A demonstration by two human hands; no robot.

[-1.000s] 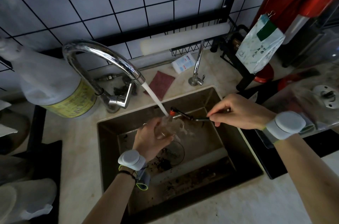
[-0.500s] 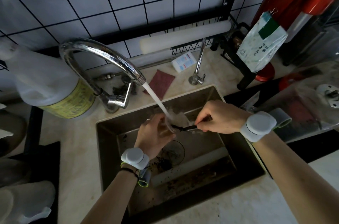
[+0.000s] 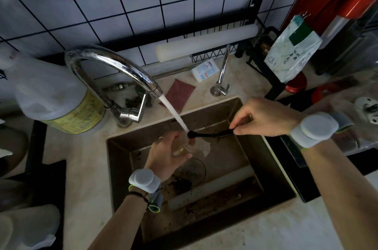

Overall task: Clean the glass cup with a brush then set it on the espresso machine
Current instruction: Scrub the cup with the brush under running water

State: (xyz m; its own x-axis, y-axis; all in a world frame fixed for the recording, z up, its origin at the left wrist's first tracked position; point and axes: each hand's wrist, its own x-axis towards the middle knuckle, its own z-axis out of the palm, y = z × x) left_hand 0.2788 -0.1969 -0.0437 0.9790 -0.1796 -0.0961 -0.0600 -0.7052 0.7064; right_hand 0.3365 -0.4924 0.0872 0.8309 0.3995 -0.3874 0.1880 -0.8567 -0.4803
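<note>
My left hand [image 3: 166, 155] grips a clear glass cup [image 3: 184, 147] over the steel sink [image 3: 272, 174], tilted on its side with the mouth toward the right. Running water from the chrome tap [image 3: 114, 65] falls onto the cup's rim. My right hand [image 3: 263, 116] pinches the handle of a thin black brush [image 3: 210, 134]. The brush lies nearly level, and its dark head sits at the cup's mouth, right under the water stream. The red espresso machine [image 3: 351, 4] stands at the upper right, mostly cut off by the frame.
A big white bottle with a yellow label [image 3: 55, 96] stands left of the tap. A maroon scouring pad [image 3: 180, 92], a small second tap [image 3: 222, 73] and a white bag [image 3: 292, 49] sit behind the sink. Dark grounds litter the sink around the drain [image 3: 192, 171].
My right hand drew back to the right, pulling the brush out of the cup until only its head is at the mouth. The left hand kept the cup under the water.
</note>
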